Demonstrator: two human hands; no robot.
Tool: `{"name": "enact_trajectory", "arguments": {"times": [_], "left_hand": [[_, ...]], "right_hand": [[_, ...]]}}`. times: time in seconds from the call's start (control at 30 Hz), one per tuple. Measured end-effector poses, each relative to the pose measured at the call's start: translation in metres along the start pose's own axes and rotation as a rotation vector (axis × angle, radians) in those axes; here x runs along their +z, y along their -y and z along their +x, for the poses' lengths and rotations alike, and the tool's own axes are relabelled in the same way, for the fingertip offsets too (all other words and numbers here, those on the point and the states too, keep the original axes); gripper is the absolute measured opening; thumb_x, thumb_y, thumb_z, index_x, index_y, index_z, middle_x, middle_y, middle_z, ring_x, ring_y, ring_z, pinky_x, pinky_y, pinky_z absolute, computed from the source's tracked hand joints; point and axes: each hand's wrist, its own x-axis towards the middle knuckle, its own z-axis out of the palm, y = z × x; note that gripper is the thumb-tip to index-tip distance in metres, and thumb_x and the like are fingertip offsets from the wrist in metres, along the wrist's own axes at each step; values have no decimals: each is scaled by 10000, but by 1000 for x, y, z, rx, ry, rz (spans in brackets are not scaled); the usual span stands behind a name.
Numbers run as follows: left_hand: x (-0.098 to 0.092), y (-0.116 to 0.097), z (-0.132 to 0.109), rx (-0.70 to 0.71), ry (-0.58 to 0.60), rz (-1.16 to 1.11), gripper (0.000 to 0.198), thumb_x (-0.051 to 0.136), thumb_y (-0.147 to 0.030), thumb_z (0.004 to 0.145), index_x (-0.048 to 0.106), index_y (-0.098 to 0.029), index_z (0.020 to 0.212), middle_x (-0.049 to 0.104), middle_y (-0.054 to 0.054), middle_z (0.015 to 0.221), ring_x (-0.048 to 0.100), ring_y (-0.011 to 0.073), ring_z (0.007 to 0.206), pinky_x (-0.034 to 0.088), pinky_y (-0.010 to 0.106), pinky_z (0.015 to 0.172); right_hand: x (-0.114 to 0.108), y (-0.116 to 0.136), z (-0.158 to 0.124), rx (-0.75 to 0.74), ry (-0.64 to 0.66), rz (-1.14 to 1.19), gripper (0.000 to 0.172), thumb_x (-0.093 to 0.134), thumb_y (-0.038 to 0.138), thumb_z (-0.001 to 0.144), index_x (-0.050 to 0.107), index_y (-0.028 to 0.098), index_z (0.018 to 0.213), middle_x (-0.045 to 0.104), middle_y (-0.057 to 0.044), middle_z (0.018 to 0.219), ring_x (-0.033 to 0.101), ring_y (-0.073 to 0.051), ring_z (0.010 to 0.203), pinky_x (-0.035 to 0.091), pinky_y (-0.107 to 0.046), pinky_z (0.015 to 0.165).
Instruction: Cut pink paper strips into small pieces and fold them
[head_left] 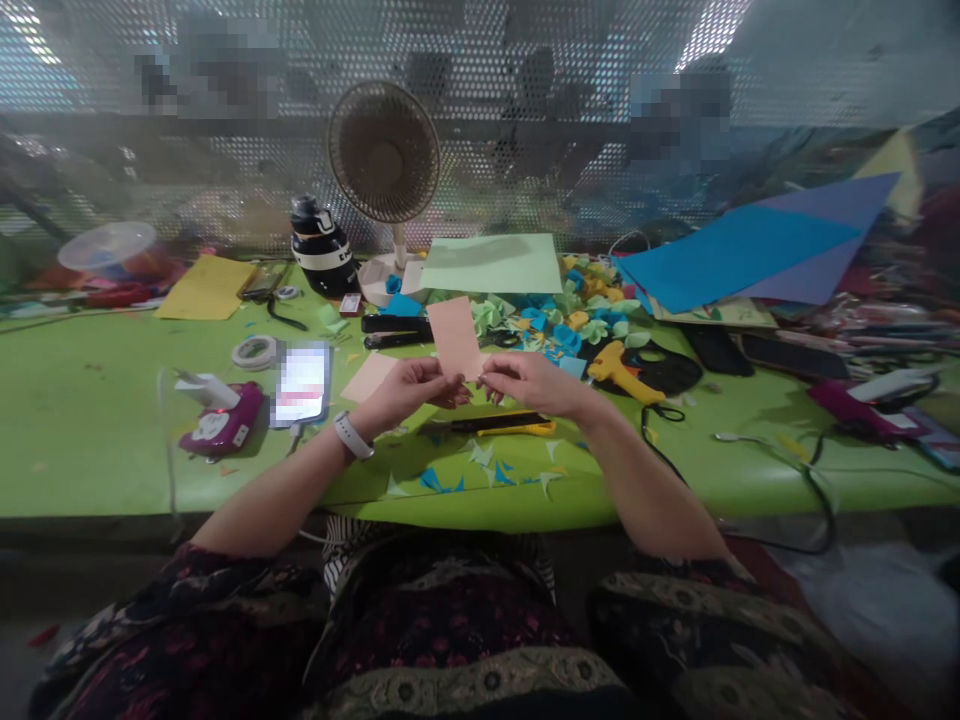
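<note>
An upright pink paper piece (454,335) is between my two hands. The fingers of my left hand (412,390) pinch its lower edge. My right hand (525,382) is closed at its lower right corner, thumb and fingertips pressed together. Another pink sheet (367,378) lies on the green table (90,440), partly behind my left hand. Just below my hands rests a yellow and black cutter (517,425), with green and blue paper scraps (499,473) in front of it.
Behind my hands are a stapler (394,323), a pale green sheet (491,262) and heaped paper curls (562,320). A fan (385,150) and bottle (324,250) stand behind. A phone (301,385) and purple power strip (223,422) lie left; a yellow glue gun (622,372) lies right.
</note>
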Motion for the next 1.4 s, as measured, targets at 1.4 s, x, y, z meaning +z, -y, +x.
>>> {"name": "enact_trajectory", "arguments": {"times": [1.4], "left_hand": [[-2,-10,-2,169,-121,254,449,690,-594,809,623,-150,790,666,28,628,612,107,527,504,225,532]], "right_hand": [[13,-5,8,54,10,264,186,672,315,824,598,166,741,658,-1,685,648,-119,583,539,-259,589]]}}
